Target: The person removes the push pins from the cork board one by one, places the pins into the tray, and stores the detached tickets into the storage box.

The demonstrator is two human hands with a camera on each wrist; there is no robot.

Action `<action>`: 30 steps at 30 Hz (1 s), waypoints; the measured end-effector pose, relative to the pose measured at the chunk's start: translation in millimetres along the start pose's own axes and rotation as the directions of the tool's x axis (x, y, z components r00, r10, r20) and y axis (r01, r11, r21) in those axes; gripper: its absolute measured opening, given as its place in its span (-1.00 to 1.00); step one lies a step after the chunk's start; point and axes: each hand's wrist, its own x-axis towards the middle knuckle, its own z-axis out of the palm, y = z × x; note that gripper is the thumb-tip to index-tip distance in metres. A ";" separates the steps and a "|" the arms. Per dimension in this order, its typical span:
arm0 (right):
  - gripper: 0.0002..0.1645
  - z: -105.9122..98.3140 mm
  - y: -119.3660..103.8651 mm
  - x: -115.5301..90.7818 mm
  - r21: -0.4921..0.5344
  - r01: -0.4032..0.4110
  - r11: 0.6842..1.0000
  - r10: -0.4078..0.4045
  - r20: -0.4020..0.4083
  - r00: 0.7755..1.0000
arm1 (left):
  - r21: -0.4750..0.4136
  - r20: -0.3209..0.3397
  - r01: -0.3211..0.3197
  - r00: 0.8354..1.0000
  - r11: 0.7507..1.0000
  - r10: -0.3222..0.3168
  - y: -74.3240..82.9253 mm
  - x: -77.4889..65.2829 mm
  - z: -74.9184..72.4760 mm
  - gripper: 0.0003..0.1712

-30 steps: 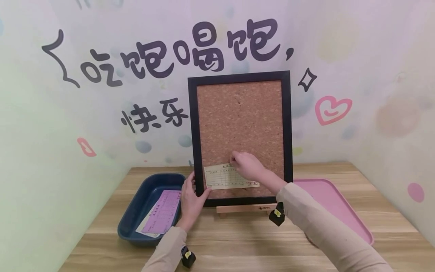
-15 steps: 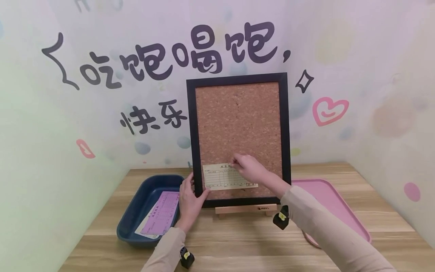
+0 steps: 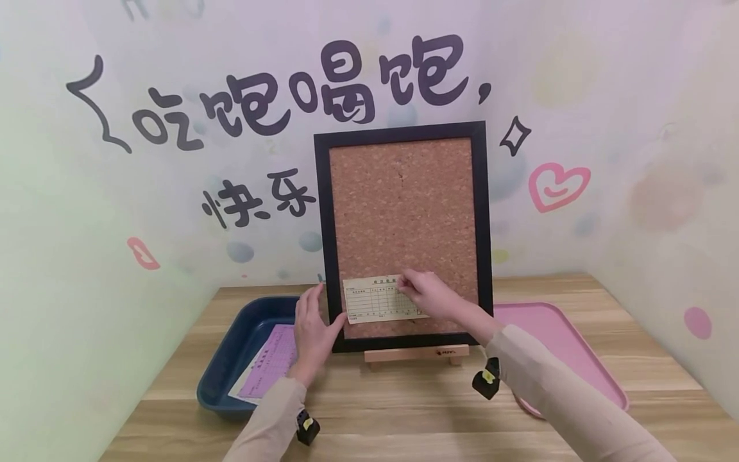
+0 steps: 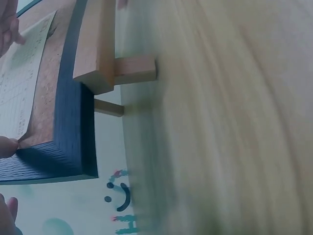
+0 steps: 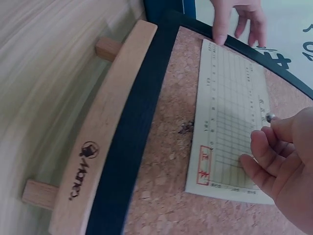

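A pale yellow printed slip [image 3: 369, 305] lies across the lower part of a cork board [image 3: 404, 205] in a black frame. In the right wrist view, a small silver pushpin [image 5: 270, 117] sits at the slip's top edge. My right hand [image 3: 430, 295] is there with thumb tip at the pin's head and the other fingers curled; it covers the slip's right part in the head view. My left hand [image 3: 314, 330] is at the frame's lower left, its thumb [image 4: 7, 147] at the slip's corner and its fingers spread loosely beside the frame.
A wooden easel [image 3: 416, 354] bears the board on the wooden table [image 3: 404, 410]. At left, a blue tray [image 3: 210, 385] holds a purple slip [image 3: 268, 362] over a paler one. A pink tray [image 3: 554, 333] lies at right, partly under my right sleeve. A decorated wall stands behind.
My left fingers have come away from behind the frame's edge and moved left. My right hand has shifted slightly right and down over the slip. The slip stays in place.
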 end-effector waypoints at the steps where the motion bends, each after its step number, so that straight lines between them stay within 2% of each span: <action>1: -0.95 0.7 1.5 -1.1 0.003 -0.001 1.000 0.001 -0.001 1.000 | 0.005 0.001 -0.015 1.000 1.000 0.015 0.5 1.8 -0.1 -0.17; 7: -0.96 4.0 9.3 -6.3 0.025 -0.016 1.000 0.016 -0.003 1.000 | 0.029 0.026 -0.113 0.993 0.993 0.112 6.2 14.4 -1.4 -0.19; 14: -0.94 6.3 13.8 -9.1 0.020 -0.020 1.000 0.021 -0.016 1.000 | 0.041 0.080 -0.209 0.976 0.977 0.205 11.6 25.9 0.5 -0.28; 19: -0.94 6.9 12.8 -8.7 0.017 -0.005 1.000 0.006 -0.033 0.999 | 0.052 0.147 -0.239 0.962 0.970 0.230 12.0 23.7 3.0 -0.31; 25: -0.93 6.7 11.8 -9.3 0.019 -0.018 1.000 0.019 -0.025 1.000 | 0.098 0.194 -0.251 0.954 0.963 0.229 11.9 23.0 6.2 -0.31; 30: -0.94 6.1 11.4 -10.2 0.020 -0.028 0.999 0.028 -0.021 0.999 | 0.121 0.225 -0.263 0.946 0.957 0.232 13.2 24.5 8.0 -0.38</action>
